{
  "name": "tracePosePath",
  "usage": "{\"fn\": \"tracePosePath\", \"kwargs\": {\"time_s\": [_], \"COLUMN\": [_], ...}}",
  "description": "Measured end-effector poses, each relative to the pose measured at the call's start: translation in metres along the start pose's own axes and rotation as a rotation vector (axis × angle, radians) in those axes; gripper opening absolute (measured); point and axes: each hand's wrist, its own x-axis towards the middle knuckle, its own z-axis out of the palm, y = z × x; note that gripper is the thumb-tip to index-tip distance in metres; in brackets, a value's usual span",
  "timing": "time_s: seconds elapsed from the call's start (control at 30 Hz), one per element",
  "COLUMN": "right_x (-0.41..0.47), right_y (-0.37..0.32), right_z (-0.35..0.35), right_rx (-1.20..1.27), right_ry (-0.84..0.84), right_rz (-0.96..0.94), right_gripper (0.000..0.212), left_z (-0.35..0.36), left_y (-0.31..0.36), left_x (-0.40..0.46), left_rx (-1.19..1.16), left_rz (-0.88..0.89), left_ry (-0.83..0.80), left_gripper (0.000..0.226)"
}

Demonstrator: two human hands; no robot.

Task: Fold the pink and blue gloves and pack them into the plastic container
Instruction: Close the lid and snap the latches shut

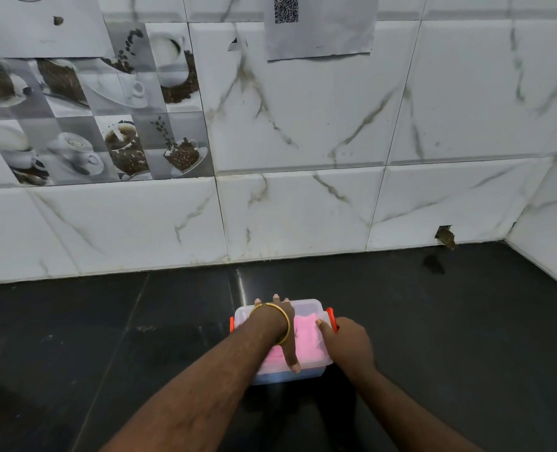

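Note:
A clear plastic container (309, 307) with orange side clips stands on the dark counter, low in the middle of the view. Its translucent lid is on. Pink glove fabric (306, 337) shows through the top, and a blue layer (290, 377) shows through the front wall below it. My left hand (280, 324), with a gold bangle on the wrist, lies flat across the lid, fingertips at the far rim and thumb near the front rim. My right hand (345, 344) grips the container's right side at the orange clip (331, 314), thumb on the lid.
The black counter (107, 337) stretches left and right of the container. A white marble-tiled wall (303, 207) rises close behind, and another wall closes the right corner. A chipped hole (445, 237) sits at the wall's base on the right.

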Motion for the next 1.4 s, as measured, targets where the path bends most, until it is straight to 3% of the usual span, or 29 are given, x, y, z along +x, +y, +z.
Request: {"fn": "tracePosePath", "kwargs": {"time_s": [0.1, 0.47, 0.5, 0.6, 0.67, 0.77, 0.87, 0.93, 1.03, 1.4], "right_x": [-0.003, -0.009, -0.007, -0.003, -0.005, -0.012, -0.018, -0.022, -0.021, -0.001], "right_y": [-0.008, 0.002, 0.006, 0.014, 0.017, 0.018, 0.014, 0.011, 0.009, -0.012], "right_z": [-0.003, -0.006, -0.008, -0.017, -0.025, -0.034, -0.034, -0.031, -0.027, -0.021], "right_rx": [-0.153, -0.020, 0.017, 0.119, 0.084, -0.080, -0.228, -0.321, -0.412, -0.471], "right_ry": [0.047, -0.013, -0.057, -0.259, -0.302, -0.237, -0.181, -0.174, -0.184, -0.228], "right_rz": [-0.067, -0.127, -0.154, -0.194, -0.257, -0.344, -0.412, -0.399, -0.364, -0.355], "right_gripper": [0.041, 0.040, 0.044, 0.099, 0.115, 0.100, 0.070, 0.062, 0.066, 0.068], "left_z": [-0.001, 0.009, 0.013, 0.024, 0.027, 0.037, 0.050, 0.057, 0.063, 0.044], "left_y": [0.001, -0.013, -0.016, -0.029, -0.038, -0.051, -0.056, -0.057, -0.060, -0.077], "left_x": [-0.002, -0.011, -0.015, -0.031, -0.043, -0.053, -0.059, -0.059, -0.057, -0.032], "left_rx": [0.012, -0.013, -0.017, 0.053, 0.103, 0.134, 0.092, 0.072, 0.046, 0.000], "left_rz": [-0.007, 0.035, 0.025, -0.083, -0.171, -0.214, -0.215, -0.227, -0.250, -0.239], "left_ry": [-0.011, 0.085, 0.114, 0.199, 0.245, 0.323, 0.346, 0.356, 0.362, 0.346], "left_gripper": [0.120, 0.134, 0.136, 0.139, 0.121, 0.078, 0.063, 0.058, 0.055, 0.058]}}
